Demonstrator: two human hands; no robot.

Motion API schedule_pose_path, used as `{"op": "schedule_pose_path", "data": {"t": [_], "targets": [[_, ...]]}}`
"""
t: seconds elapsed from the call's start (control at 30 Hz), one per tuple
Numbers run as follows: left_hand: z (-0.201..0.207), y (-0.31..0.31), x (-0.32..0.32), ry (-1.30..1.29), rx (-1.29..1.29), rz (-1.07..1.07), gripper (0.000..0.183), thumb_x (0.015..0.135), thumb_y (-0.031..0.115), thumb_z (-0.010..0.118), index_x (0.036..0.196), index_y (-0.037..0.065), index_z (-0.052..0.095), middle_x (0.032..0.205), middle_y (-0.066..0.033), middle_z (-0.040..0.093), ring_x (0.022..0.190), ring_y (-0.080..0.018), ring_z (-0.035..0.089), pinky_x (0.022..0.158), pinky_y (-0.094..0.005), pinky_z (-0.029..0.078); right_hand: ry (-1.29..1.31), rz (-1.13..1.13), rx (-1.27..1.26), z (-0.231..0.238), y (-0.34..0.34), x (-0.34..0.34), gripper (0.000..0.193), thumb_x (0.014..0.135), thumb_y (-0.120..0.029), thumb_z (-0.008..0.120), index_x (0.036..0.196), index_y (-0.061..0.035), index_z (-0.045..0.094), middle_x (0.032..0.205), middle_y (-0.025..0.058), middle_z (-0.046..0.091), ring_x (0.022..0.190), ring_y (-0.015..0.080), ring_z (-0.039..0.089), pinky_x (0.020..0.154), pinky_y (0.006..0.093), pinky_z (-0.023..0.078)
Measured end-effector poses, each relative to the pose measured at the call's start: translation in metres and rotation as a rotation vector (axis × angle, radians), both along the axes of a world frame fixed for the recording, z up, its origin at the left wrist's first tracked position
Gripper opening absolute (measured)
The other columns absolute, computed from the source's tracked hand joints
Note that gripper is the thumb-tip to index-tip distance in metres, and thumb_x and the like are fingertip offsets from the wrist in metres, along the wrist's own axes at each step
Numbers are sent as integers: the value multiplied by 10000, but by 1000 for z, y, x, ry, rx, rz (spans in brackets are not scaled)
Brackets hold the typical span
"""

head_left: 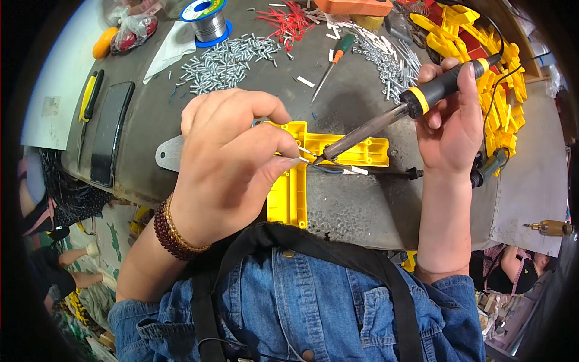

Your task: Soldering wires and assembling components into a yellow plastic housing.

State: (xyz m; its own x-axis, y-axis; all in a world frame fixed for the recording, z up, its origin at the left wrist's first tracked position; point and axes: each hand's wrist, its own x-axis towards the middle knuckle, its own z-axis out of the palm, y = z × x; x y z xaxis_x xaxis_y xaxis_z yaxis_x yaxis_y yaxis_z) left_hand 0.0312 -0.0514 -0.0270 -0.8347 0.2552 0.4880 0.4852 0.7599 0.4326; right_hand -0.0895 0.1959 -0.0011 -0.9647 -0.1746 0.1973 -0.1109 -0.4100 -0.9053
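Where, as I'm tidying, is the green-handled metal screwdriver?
The screwdriver lies upper centre in the head view, right of the silver screw pile, beyond the yellow plastic housing.

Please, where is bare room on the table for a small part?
Bare tabletop: between the smartphone and the grey plate; also right of the yellow housing's stem, below the black cable. Crowded: far side, with screws and solder spool; right side, with yellow plastic parts.

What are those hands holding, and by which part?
The right hand holds a soldering iron by its black-and-yellow handle. The left hand seems to pinch a thin white wire; exactly where, I can't tell.
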Motion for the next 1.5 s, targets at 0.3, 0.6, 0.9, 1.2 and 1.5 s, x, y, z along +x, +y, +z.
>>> {"op": "schedule_pose_path", "data": {"t": [0.3,0.6,0.9,1.2,1.5], "targets": [[-1,5,-3,9,-25,1,157,699,105,739,823,111,643,1139,-83,618,1094,-302,533,988,-424,331,69,-49,34,5,-2,7,300,1006,-343,539,976,-47,581,809,170,667,444,68,434,416,193,363],[-1,7,0,-27,-23,-11,157,705,119,742,825,108,642,1158,-88,615,1114,-308,529,1004,-429,314,88,-28,59,4,-3,12,325,1001,-366,546,971,-44,579,819,175,667,451,68,439,419,190,366],[11,-16,-2,195,23,18,213,653,46,791,844,81,702,807,-37,593,721,-231,541,718,-365,411,69,-68,17,5,7,1,306,1009,-359,521,1033,-59,574,845,152,678,453,60,434,415,186,359],[20,-137,46,-86,-326,324,455,701,44,740,1143,60,630,1179,-115,581,1106,-304,554,943,-382,436,286,-327,21,18,30,-12,307,1033,-364,487,1158,-91,551,983,126,626,527,67,465,478,190,394],[178,-272,186,463,747,670,413,907,15,624,1306,4,519,1200,-85,606,1005,-111,580,840,-266,497,551,84,268,5,143,-210,248,958,-78,608,1202,-40,584,1208,89,613,1152,197,577,1025,341,444]]}}
